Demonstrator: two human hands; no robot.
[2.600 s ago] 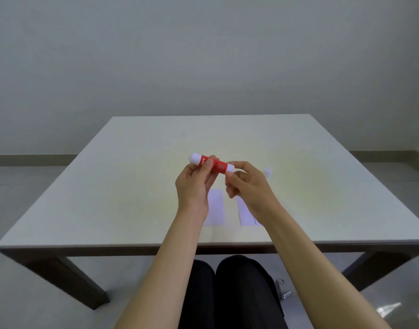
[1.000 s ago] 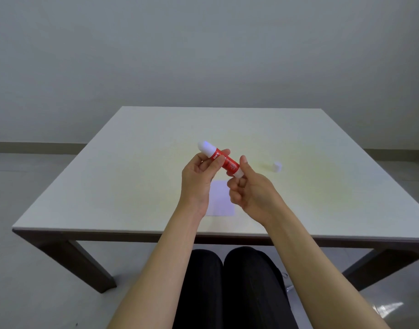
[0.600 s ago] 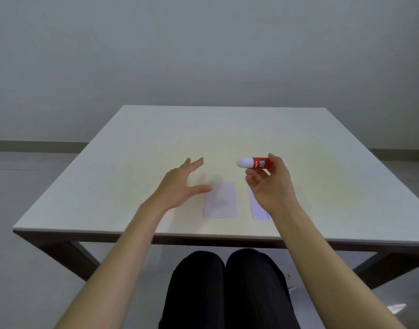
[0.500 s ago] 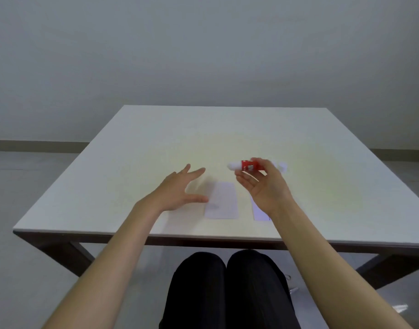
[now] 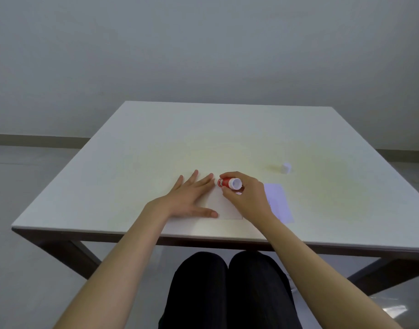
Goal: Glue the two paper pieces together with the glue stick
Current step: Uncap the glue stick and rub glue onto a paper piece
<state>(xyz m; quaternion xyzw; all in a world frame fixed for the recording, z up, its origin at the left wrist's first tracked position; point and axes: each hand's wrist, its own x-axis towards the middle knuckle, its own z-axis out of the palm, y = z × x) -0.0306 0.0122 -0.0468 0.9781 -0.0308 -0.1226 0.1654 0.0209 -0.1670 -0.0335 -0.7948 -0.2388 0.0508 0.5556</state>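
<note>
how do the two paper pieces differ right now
The left paper piece is pinned flat under the left hand, while the right paper piece lies untouched. The glue stick, held in the right hand, is tipped down at the left piece's far edge; none is at the right piece. The left piece looks cream, the right one faintly bluish. Both are small rectangles lying flat near the table's front edge.

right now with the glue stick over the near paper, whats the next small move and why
Probably stroke the glue stick along the near paper. The right hand holds it uncapped at the paper's far edge, the left hand lies flat pinning the sheet, and the cap sits aside.
</note>
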